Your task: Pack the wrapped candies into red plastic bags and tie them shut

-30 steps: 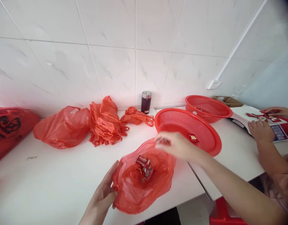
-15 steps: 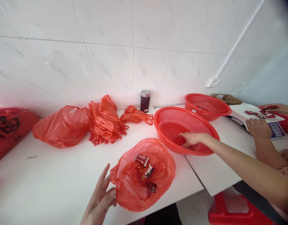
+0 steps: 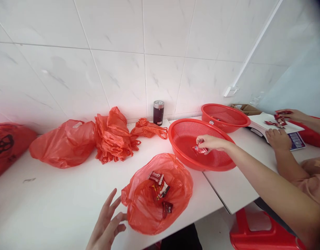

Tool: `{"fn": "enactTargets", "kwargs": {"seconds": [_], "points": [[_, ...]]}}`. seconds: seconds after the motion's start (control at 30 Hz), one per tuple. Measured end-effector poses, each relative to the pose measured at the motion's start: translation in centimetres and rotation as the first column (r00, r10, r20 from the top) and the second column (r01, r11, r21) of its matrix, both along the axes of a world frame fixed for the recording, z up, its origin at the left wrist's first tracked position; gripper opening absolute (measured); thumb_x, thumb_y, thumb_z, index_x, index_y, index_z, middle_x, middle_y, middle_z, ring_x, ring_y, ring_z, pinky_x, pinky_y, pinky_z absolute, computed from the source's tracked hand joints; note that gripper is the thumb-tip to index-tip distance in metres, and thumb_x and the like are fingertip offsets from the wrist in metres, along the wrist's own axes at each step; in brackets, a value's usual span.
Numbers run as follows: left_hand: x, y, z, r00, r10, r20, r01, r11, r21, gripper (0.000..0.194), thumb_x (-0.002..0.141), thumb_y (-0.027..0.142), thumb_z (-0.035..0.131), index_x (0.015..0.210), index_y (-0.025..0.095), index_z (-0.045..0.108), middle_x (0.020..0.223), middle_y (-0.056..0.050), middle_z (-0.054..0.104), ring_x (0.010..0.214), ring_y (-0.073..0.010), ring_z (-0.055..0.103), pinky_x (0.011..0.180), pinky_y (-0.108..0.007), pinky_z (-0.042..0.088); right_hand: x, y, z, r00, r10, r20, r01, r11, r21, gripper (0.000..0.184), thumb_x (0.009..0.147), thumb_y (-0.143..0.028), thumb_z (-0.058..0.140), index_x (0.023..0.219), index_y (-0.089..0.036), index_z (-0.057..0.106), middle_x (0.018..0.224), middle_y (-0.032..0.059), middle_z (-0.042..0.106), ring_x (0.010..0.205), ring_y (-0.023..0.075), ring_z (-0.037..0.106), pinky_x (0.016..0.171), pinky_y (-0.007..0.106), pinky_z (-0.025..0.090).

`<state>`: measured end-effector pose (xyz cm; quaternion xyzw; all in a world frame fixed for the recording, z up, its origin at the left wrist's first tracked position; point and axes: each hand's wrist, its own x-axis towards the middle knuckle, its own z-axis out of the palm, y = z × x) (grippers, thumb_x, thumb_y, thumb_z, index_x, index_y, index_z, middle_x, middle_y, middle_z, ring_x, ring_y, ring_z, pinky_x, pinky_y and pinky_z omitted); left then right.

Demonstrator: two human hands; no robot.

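Observation:
An opened red plastic bag (image 3: pixel 139 173) stands on the white table with several wrapped candies (image 3: pixel 160 189) lying inside. At its left side is my left hand (image 3: pixel 107 222), fingers spread, fingertips by the bag's wall; whether they touch it I cannot tell. Over the near red colander (image 3: pixel 201 125) my right hand (image 3: pixel 209 143) pinches shiny red-wrapped candies (image 3: pixel 200 150); how many is unclear. The colander's floor shows red around the hand.
Left of the bag lie bunched red bags (image 3: pixel 114 135) and a filled red bag (image 3: pixel 63 144). A dark tumbler (image 3: pixel 158 113) stands by the wall. Behind is a second colander (image 3: pixel 226 116). At right a co-worker's hands (image 3: pixel 279 139) handle candies on a scale (image 3: pixel 264 121).
My right hand has risen from the near colander's floor with red-wrapped candies in its fingers. My left hand stays beside the bag. The co-worker's far hand has lifted candies slightly.

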<state>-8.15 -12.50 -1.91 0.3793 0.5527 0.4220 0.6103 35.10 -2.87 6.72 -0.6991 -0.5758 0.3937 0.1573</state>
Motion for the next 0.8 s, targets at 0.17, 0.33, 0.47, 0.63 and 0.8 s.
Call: {"fn": "enactTargets", "kwargs": {"seconds": [0.17, 0.33, 0.47, 0.63, 0.8], "points": [[0.4, -0.3, -0.1, 0.997, -0.015, -0.072, 0.016, 1.000, 0.012, 0.067, 0.076, 0.064, 0.056, 0.133, 0.032, 0.042, 0.129, -0.008, 0.055, 0.076, -0.0188, 0.064, 0.057, -0.028, 0.049, -6.6, -2.5, 4.6, 0.972, 0.055, -0.230, 0.026, 0.941, 0.338, 0.017, 0.078, -0.030, 0.061, 0.086, -0.022, 0.049, 0.079, -0.0025, 0.054, 0.064, 0.0126, 0.059, 0.060, 0.026, 0.053], [1.1, -0.5, 0.1, 0.987, -0.121, -0.105, 0.130, 0.988, 0.083, 0.041, 0.076, 0.058, 0.062, 0.099, 0.024, 0.059, 0.087, -0.002, 0.062, 0.076, -0.0177, 0.059, 0.065, -0.028, 0.051, -15.8, -5.8, 2.0, 0.919, 0.386, -0.082, -0.322, 0.852, 0.413, 0.008, 0.085, -0.025, 0.057, 0.092, -0.026, 0.053, 0.089, -0.0013, 0.058, 0.072, 0.0147, 0.059, 0.065, 0.026, 0.052], [0.2, -0.3, 0.7, 0.980, -0.172, -0.103, 0.181, 0.980, 0.081, 0.034, 0.077, 0.054, 0.063, 0.077, 0.021, 0.060, 0.078, -0.001, 0.061, 0.076, -0.0174, 0.057, 0.068, -0.028, 0.051, -17.3, -6.4, -1.7, 0.883, 0.393, 0.257, -0.464, 0.816, 0.344, 0.024, 0.084, -0.023, 0.060, 0.105, -0.033, 0.060, 0.118, 0.0005, 0.055, 0.080, 0.0184, 0.062, 0.068, 0.031, 0.052], [-1.0, -0.4, 1.2, 0.992, -0.012, -0.124, 0.025, 0.994, 0.108, 0.035, 0.080, 0.057, 0.057, 0.076, 0.022, 0.055, 0.076, -0.001, 0.060, 0.078, -0.0191, 0.060, 0.068, -0.029, 0.053, -15.7, -6.5, -0.2, 0.864, 0.360, 0.351, -0.488, 0.770, 0.410, 0.032, 0.092, -0.022, 0.051, 0.120, -0.035, 0.056, 0.120, 0.0023, 0.056, 0.099, 0.0252, 0.060, 0.086, 0.039, 0.050], [0.6, -1.0, 0.9, 0.944, 0.101, -0.315, -0.011, 0.962, 0.275, 0.037, 0.077, 0.057, 0.060, 0.095, 0.026, 0.049, 0.088, -0.001, 0.060, 0.079, -0.0205, 0.062, 0.066, -0.032, 0.052, -15.4, -6.8, 0.8, 0.786, 0.155, 0.599, -0.506, 0.717, 0.479, 0.026, 0.089, -0.020, 0.053, 0.113, -0.028, 0.060, 0.125, 0.0088, 0.051, 0.107, 0.0349, 0.050, 0.088, 0.049, 0.045]]}}
